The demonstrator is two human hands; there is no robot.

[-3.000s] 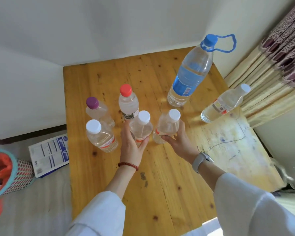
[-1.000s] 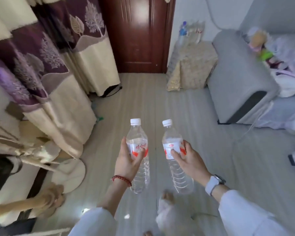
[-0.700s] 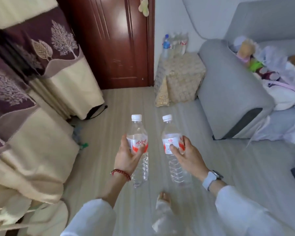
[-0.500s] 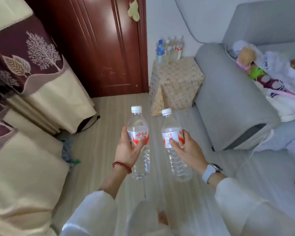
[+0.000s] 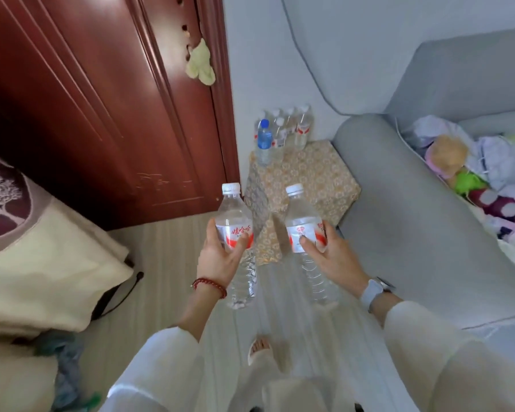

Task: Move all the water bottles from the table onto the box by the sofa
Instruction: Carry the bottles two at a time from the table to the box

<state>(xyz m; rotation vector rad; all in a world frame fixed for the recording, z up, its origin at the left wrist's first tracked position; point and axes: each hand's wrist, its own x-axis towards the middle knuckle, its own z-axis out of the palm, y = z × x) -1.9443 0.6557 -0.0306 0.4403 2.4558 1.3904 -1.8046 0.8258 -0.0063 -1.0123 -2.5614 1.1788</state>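
— Hands first: how placed?

— Left hand [image 5: 220, 257] wrapped round the label band of the left bottle [image 5: 237, 245], thumb across the front, fingers behind. Right hand [image 5: 327, 257] gripping the right bottle [image 5: 305, 242] the same way, at the label. Both carried upright, caps up, side by side but apart; probably held at the stiff label zone because the ribbed lower body would buckle under a squeeze.

— And relative to the box?

— Held in the air just short of the box [image 5: 304, 179], overlapping its near corner from this angle, not yet resting on it. Box draped in patterned cloth, wedged between door [image 5: 101, 114] and sofa [image 5: 414, 218] arm.

— Already anything on it?

— Cluster of bottles [image 5: 283, 132] standing at the box's far edge against the wall, one blue-capped in front. Likely packed back there to leave the near part of the top free.

— Next move?

— Judging by that: reaching forward over the box and setting both down upright ahead of the cluster, gently, since soft cloth may tip them.
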